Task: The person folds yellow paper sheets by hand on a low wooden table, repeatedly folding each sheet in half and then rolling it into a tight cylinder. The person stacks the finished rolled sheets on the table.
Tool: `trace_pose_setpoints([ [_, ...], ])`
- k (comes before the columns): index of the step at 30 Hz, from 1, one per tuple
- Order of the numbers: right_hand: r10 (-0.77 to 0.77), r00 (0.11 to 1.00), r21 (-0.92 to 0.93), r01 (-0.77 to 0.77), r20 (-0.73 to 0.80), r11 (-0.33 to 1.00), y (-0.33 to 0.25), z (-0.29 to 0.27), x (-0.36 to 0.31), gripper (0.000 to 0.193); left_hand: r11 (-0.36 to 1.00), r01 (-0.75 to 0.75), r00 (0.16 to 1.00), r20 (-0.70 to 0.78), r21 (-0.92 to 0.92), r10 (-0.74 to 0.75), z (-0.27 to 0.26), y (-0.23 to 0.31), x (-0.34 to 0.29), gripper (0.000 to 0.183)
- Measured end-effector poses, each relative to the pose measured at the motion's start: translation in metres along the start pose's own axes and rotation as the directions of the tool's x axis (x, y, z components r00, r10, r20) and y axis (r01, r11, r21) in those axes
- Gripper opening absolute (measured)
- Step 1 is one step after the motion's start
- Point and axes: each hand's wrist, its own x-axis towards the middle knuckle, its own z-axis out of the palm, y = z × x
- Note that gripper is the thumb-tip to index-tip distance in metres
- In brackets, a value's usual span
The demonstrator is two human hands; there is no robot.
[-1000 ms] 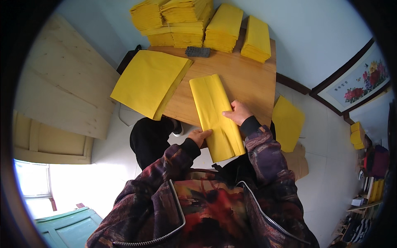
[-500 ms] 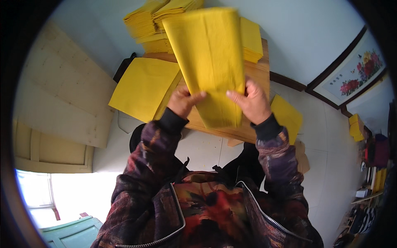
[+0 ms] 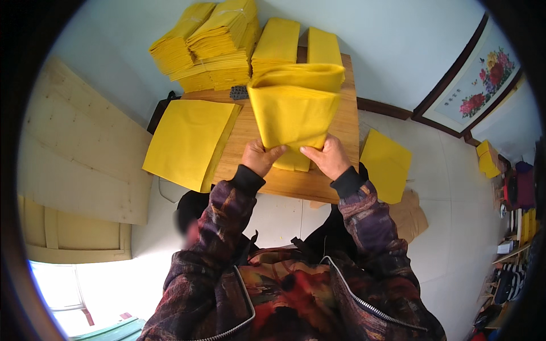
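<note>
While the wooden surface (image 3: 273, 185) carries yellow stacks (image 3: 223, 41) along its far side and a broad flat yellow pile (image 3: 190, 142) at its left edge, a folded yellow bundle (image 3: 294, 118) is held over its near half. The left grip (image 3: 260, 158) and right grip (image 3: 330, 158) pinch the bundle's lower part from either side, thumbs (image 3: 277, 151) pointing toward each other. A small dark grey block (image 3: 239, 92) lies near the stacks.

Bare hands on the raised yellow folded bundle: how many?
2: the left hand at the left edge of the yellow folded bundle, near its lower end; the right hand opposite, at the right edge.
</note>
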Motion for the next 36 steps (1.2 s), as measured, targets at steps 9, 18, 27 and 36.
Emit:
trace_pose_setpoints([
  [9, -0.024, 1.000, 0.056, 0.024, 0.000, 0.998, -0.001, -0.007, 0.005, 0.028, 0.996, 0.036, 0.999, 0.021, -0.087, -0.035, -0.004, 0.001, 0.009, 0.014],
  [18, 0.116, 0.978, 0.033, -0.123, 0.175, 0.992, 0.023, -0.020, 0.021, 0.026, 0.861, 0.462, 0.878, -0.022, -0.214, -0.477, 0.001, -0.014, 0.009, 0.030],
  [27, 0.465, 0.591, -0.604, 0.047, 0.659, 0.796, 0.063, -0.014, 0.069, 0.049, 0.318, 0.577, 0.581, 0.104, -0.752, -0.807, 0.062, -0.068, -0.064, 0.045],
  [36, 0.507, 0.677, -0.828, 0.295, 0.533, 0.477, 0.046, -0.003, 0.093, 0.047, 0.839, 0.501, 0.844, 0.335, -0.214, -0.419, 0.032, -0.037, -0.085, 0.026],
])
